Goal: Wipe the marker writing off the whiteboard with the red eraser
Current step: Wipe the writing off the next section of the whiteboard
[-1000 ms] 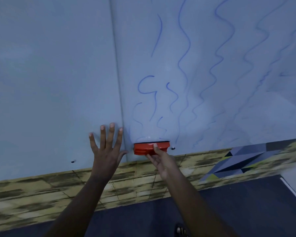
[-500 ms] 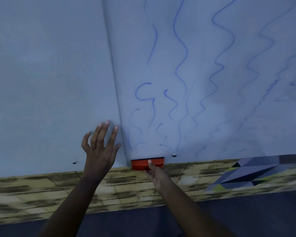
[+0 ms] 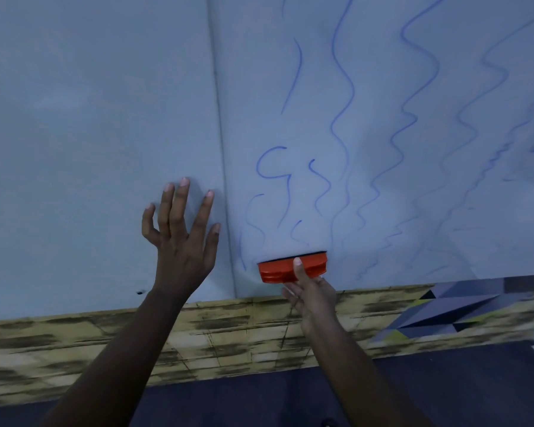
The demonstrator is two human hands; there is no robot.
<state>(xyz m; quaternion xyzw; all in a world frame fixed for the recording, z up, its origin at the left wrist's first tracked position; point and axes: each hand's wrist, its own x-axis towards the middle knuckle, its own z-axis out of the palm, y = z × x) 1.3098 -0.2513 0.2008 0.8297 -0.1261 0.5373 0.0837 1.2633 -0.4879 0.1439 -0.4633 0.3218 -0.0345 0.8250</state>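
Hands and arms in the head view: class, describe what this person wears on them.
Nothing shows on them. The left hand and right hand are bare, with no gloves, rings or watch visible. Both forearms are uncovered as far as the frame's bottom edge; no sleeves are in view.

smooth matt whiteboard [image 3: 383,72], glossy red plastic eraser [image 3: 278,271], worn wood-look wall strip [image 3: 228,331]

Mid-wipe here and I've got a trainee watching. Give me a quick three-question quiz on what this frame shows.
1. True or false: the red eraser sits near the whiteboard's top edge.
2. Which hand has its grip on the eraser? A) left hand B) right hand
3. What colour is the marker writing not yet wiped?

Key
1. False: it is near the bottom edge, just above the patterned wall band.
2. B; the left hand's fingers are spread at the left panel.
3. Blue.
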